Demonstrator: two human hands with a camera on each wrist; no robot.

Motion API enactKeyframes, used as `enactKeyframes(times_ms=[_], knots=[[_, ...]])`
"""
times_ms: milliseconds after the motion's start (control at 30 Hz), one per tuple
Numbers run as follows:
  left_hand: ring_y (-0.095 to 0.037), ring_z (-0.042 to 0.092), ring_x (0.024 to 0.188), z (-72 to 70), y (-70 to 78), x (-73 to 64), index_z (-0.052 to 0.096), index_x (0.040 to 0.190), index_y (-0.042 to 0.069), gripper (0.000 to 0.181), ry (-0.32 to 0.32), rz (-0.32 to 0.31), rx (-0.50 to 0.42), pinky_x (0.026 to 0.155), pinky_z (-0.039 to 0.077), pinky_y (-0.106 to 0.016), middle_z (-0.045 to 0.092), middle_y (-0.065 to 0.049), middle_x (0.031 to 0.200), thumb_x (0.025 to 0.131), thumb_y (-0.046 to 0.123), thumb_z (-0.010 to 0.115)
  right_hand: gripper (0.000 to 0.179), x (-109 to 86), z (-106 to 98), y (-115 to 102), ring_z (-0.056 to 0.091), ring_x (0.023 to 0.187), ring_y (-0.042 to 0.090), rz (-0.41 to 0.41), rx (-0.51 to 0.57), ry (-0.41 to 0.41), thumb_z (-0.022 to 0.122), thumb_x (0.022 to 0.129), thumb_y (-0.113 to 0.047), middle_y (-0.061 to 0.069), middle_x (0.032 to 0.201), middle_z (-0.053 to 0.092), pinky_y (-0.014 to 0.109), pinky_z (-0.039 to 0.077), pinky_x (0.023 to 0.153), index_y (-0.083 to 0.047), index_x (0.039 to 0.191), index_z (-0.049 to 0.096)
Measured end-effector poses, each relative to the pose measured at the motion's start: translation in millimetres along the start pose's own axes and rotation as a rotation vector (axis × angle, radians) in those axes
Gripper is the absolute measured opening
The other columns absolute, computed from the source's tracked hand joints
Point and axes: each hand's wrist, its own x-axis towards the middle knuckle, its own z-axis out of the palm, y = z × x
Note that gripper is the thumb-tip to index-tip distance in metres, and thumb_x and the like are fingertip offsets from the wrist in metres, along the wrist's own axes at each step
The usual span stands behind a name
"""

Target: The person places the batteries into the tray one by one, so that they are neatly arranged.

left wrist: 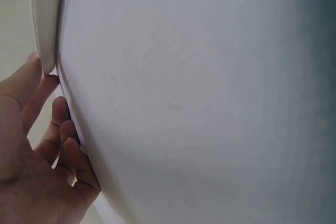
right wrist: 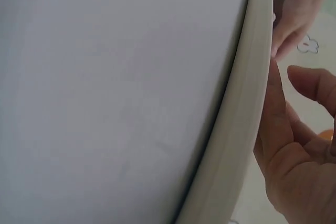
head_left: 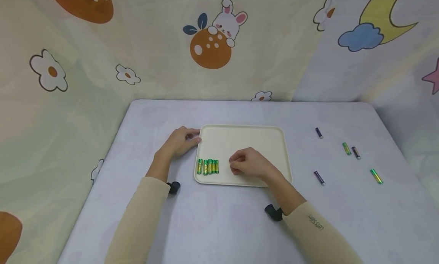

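A cream rectangular tray (head_left: 253,136) lies on the table. Several green-and-gold batteries (head_left: 205,167) stand side by side in a row at its front left corner. At the tray's left edge my left hand (head_left: 180,142) holds the rim with thumb and forefinger; the left wrist view shows both fingertips at the tray's end. My right hand (head_left: 249,163) is over the tray, to the right of the battery row, with fingers bent downward. In the right wrist view its thumb (right wrist: 310,83) stands apart from the fingers, nothing showing between them; the fingertips are partly hidden by the rim.
Right of the tray, two green batteries (head_left: 376,176) and three dark batteries (head_left: 319,178) lie scattered on the white-covered table (head_left: 219,226). A printed cloth (head_left: 154,35) hangs behind and beside the table. Black wrist cameras (head_left: 273,213) stick out below the sleeves.
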Motion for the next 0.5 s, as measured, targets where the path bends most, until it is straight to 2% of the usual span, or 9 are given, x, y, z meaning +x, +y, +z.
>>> enactKeyframes(times_ms=[167,333,433,500], knots=[[-0.028,0.053,0.113,-0.7,2.0,-2.0,0.059,0.147,0.025,0.049,0.008,-0.015,-0.005,0.100,0.046,-0.048,0.059,-0.009,0.123,0.101,0.043,0.063,0.025,-8.0,-22.7,11.6,0.071,0.086,0.018,-0.057,-0.041,-0.027,0.065,0.096,-0.016,0.006,0.095,0.074,0.034,0.053,0.089,-0.003,0.117,0.071],[-0.029,0.053,0.113,0.5,3.1,-3.0,0.058,0.148,0.023,0.050,0.003,-0.008,0.001,0.100,0.045,-0.048,0.059,-0.010,0.124,0.101,0.043,0.062,0.030,-15.8,-46.7,26.0,0.067,0.096,0.018,-0.148,-0.114,-0.077,0.069,0.097,-0.024,0.002,0.103,0.072,0.037,0.050,0.093,-0.007,0.122,0.071],[-0.028,0.053,0.113,2.1,4.1,-3.0,0.058,0.148,0.023,0.051,0.007,-0.007,0.005,0.100,0.046,-0.048,0.059,-0.010,0.124,0.101,0.043,0.062,0.034,-23.7,-62.9,37.4,0.065,0.101,0.020,-0.185,-0.113,-0.091,0.070,0.098,-0.026,0.004,0.109,0.071,0.035,0.051,0.093,-0.006,0.125,0.069],[-0.028,0.053,0.113,2.4,5.1,-3.0,0.059,0.147,0.023,0.051,0.009,-0.012,0.003,0.100,0.046,-0.048,0.059,-0.010,0.124,0.101,0.043,0.062,0.035,-30.4,-74.0,44.1,0.066,0.102,0.022,-0.194,-0.086,-0.069,0.071,0.098,-0.025,0.007,0.111,0.071,0.031,0.053,0.091,-0.004,0.126,0.068]])
